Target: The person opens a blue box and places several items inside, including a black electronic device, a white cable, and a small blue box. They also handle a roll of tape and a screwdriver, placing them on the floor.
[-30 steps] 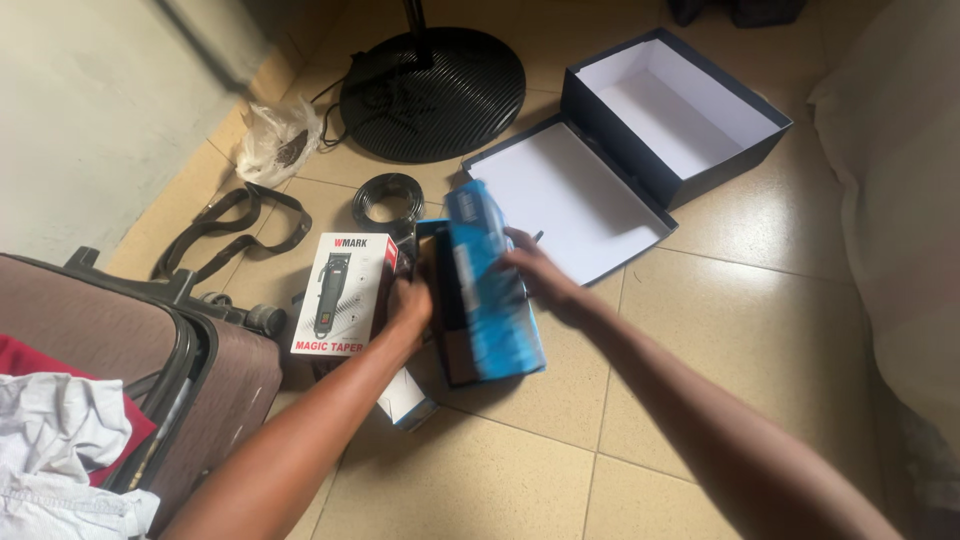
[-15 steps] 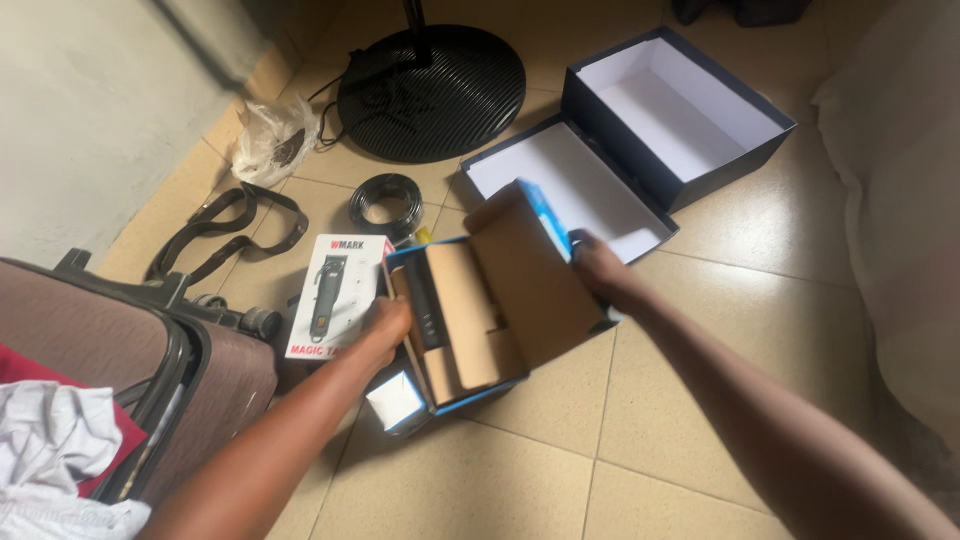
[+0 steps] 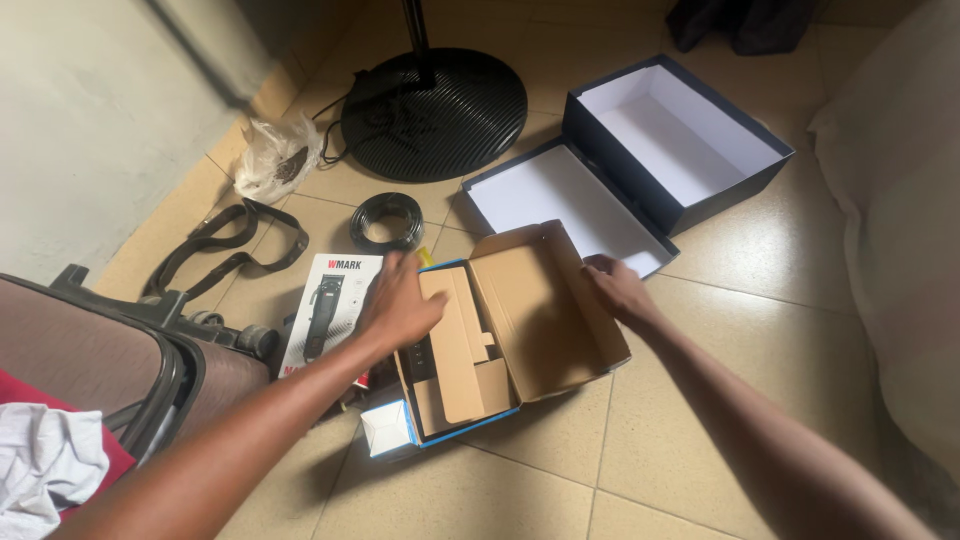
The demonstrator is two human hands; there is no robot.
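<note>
An opened blue cardboard box (image 3: pixel 545 320) lies on the tiled floor, its brown inner lid folded back and a cardboard insert (image 3: pixel 455 345) inside. My left hand (image 3: pixel 400 305) rests on the insert's left edge, fingers spread. My right hand (image 3: pixel 618 290) holds the far right edge of the folded-back lid. A white hair-clipper package (image 3: pixel 325 310) lies flat just left of the box, and a small white carton (image 3: pixel 388 430) sits at the box's near corner.
A black shoebox (image 3: pixel 690 135) and its white-lined lid (image 3: pixel 560 205) lie beyond. A round black fan base (image 3: pixel 435 100), a coiled black cable (image 3: pixel 387 220), a plastic bag (image 3: pixel 278 155), a black strap (image 3: pixel 235 240) and an open suitcase (image 3: pixel 90 365) are on the left. Pale fabric (image 3: pixel 900 220) lies at the right.
The box went from standing on edge with its blue side up to lying flat and fully open. My left hand moved onto the insert; my right hand shifted to the lid's edge.
</note>
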